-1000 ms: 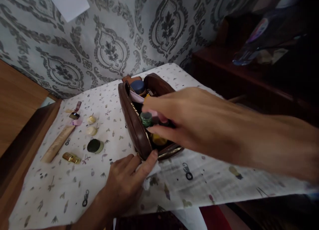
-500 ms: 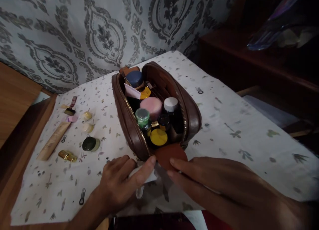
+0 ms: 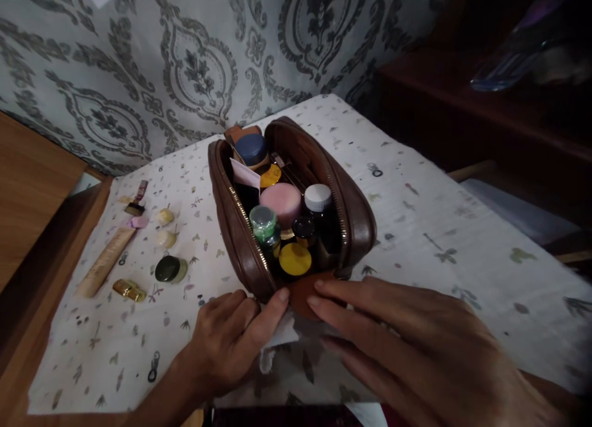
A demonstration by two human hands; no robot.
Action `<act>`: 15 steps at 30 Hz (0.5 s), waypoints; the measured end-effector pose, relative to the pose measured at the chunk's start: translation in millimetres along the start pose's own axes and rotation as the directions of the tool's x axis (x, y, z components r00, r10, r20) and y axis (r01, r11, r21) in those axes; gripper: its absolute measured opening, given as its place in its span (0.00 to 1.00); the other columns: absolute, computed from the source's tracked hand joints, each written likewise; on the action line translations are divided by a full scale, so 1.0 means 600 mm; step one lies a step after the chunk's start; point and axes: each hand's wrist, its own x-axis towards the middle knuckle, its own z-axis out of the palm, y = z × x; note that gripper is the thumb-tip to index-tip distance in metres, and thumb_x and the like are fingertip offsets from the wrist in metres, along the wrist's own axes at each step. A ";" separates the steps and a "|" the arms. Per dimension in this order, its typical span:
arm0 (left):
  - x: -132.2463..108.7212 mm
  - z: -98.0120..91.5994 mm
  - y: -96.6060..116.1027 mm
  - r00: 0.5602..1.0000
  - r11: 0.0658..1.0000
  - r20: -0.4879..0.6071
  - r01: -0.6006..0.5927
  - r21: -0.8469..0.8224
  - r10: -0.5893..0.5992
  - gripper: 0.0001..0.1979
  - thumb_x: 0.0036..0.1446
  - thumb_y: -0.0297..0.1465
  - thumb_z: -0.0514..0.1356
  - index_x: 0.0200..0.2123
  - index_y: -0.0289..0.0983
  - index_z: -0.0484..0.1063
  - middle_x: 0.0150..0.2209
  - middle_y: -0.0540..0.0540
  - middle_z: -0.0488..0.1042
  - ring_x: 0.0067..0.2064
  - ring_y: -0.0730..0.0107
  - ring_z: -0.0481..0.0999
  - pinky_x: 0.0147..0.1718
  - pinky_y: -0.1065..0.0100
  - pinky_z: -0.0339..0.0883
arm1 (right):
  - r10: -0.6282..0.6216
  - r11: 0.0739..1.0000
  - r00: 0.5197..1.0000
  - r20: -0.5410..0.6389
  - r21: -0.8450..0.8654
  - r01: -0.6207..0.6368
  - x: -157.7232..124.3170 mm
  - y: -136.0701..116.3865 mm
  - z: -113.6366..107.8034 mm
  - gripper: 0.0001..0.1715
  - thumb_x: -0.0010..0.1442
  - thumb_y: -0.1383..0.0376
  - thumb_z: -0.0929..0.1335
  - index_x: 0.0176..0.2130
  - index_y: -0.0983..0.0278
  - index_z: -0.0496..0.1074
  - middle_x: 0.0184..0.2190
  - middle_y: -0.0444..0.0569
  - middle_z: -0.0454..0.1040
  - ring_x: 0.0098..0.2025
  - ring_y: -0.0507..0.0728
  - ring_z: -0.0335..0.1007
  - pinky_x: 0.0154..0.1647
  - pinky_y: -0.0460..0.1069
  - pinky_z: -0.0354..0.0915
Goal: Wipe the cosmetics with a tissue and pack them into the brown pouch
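A brown leather toiletry bag (image 3: 358, 223) stands unzipped on the table, packed with cosmetics. In it I see a pink-lidded jar (image 3: 280, 202), a white-capped bottle (image 3: 317, 196), a green-capped bottle (image 3: 263, 222), a yellow lid (image 3: 295, 260) and a blue-lidded jar (image 3: 251, 148). My left hand (image 3: 226, 334) has its fingers curled around a crumpled white wipe (image 3: 285, 331), partly hidden, with a fingertip at the edge of the tan end tab (image 3: 305, 296). Stretched fingers of my right hand (image 3: 411, 334) lie on that tab.
To the left of the bag lie a beige tube (image 3: 106, 260), a gold lipstick (image 3: 129, 289), a dark-lidded small jar (image 3: 169, 269) and several small items. A patterned white cloth (image 3: 416, 229) covers the table. Patterned wallpaper (image 3: 198, 75) rises behind it.
My right hand's fingers have shifted slightly up and left on the tan tab and spread more. My left hand stays at the tab's edge. The view has tilted a little.
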 end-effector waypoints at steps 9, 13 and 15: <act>-0.005 0.016 0.003 0.996 1.000 -0.086 -0.002 0.001 0.002 0.28 0.66 0.22 0.43 0.69 0.28 0.48 0.26 0.48 0.72 0.26 0.69 0.72 0.22 0.68 0.69 | -0.148 0.954 0.989 0.021 -0.260 0.148 0.117 -0.007 -0.036 0.11 0.66 0.71 0.63 0.38 0.64 0.75 0.39 0.53 0.78 0.37 0.59 0.70 0.34 0.53 0.66; -0.005 0.017 0.007 0.995 0.999 -0.100 0.021 0.028 -0.018 0.32 0.58 0.17 0.45 0.67 0.29 0.52 0.26 0.49 0.72 0.25 0.69 0.71 0.22 0.69 0.68 | -0.095 0.924 0.985 0.144 -0.355 0.141 0.163 -0.010 -0.031 0.07 0.62 0.69 0.68 0.42 0.64 0.74 0.38 0.53 0.77 0.39 0.60 0.69 0.34 0.51 0.64; -0.005 0.017 0.008 0.995 0.999 -0.098 0.032 0.015 -0.031 0.33 0.53 0.17 0.46 0.64 0.30 0.55 0.27 0.48 0.73 0.25 0.69 0.72 0.22 0.69 0.68 | -0.066 0.915 0.978 0.196 -0.380 0.138 0.176 -0.014 -0.027 0.09 0.59 0.70 0.70 0.42 0.64 0.73 0.38 0.52 0.78 0.39 0.60 0.70 0.34 0.50 0.63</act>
